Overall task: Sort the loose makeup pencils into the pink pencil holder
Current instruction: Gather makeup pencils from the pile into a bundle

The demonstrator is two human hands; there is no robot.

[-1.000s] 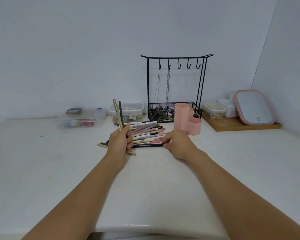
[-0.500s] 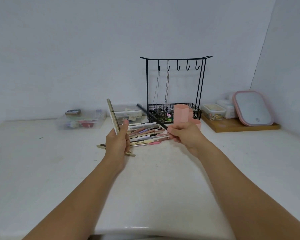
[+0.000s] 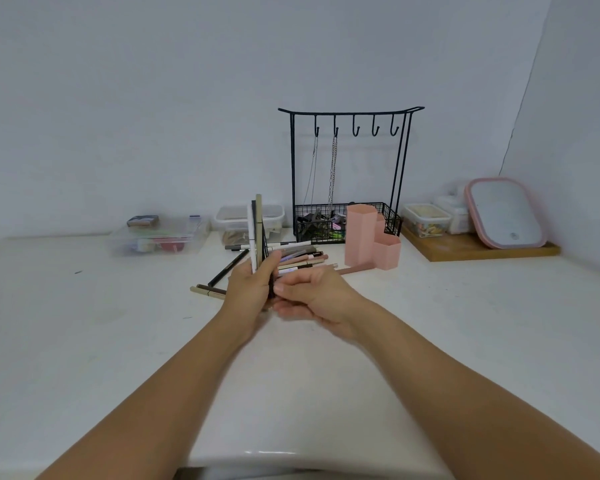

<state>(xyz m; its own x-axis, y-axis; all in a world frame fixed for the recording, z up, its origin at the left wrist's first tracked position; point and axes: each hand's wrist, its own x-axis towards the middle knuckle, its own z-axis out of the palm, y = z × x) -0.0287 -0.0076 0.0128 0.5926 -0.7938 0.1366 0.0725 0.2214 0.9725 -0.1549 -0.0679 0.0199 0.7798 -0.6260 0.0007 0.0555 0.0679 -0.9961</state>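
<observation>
Two pale walls meet in a corner at about 1 o'clock behind our white table, whose near edge curves under our forearms. Along the back stand a clear plastic box at 10 o'clock, a lidded tub beside it, a black wire jewellery stand with chains on two hooks at 12 o'clock, and a wooden board at 2 o'clock carrying small containers and a pink-rimmed mirror. Our left hand is curled round a bundle of upright pencils, white, olive and dark. Our right hand sits just to its right with fingers bent toward the bundle's lower end; we cannot tell whether it grips anything. The loose pencils lie in a heap on the table just beyond both hands, a few strays at 9 o'clock of the left hand. The pink pencil holder stands at 1 o'clock of the right hand, near the heap's right end. No writing is readable.
</observation>
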